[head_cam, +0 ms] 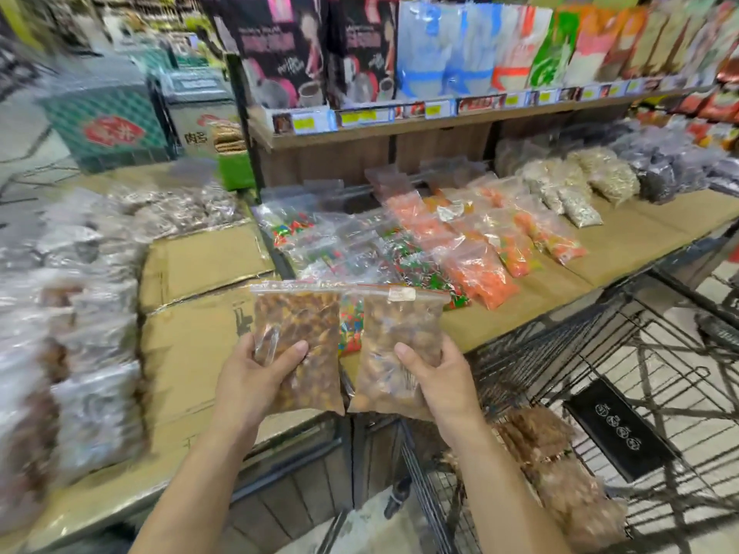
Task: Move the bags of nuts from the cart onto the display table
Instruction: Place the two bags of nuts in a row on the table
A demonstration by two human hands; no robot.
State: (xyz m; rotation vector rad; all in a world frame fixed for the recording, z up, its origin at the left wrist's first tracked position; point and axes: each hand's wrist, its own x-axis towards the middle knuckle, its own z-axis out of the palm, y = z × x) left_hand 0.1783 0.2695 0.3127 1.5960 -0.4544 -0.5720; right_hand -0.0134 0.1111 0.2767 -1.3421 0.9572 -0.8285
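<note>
My left hand [256, 377] grips a clear zip bag of dark brown nuts [300, 325], held upright over the display table's front edge. My right hand [444, 377] grips a second zip bag of lighter brown nuts [394, 333] right beside the first. Both bags hang above the cardboard-covered display table [200, 353]. The wire cart [600, 373] stands at the lower right, with more bags of nuts [560, 465] lying in its basket.
Blurred bags of nuts [80, 333] cover the table's left part. Bags of coloured sweets [420, 249] and orange snacks [484, 273] lie on the table ahead. A shelf of upright packets [460, 54] rises behind. Bare cardboard [208, 261] shows between the bag rows.
</note>
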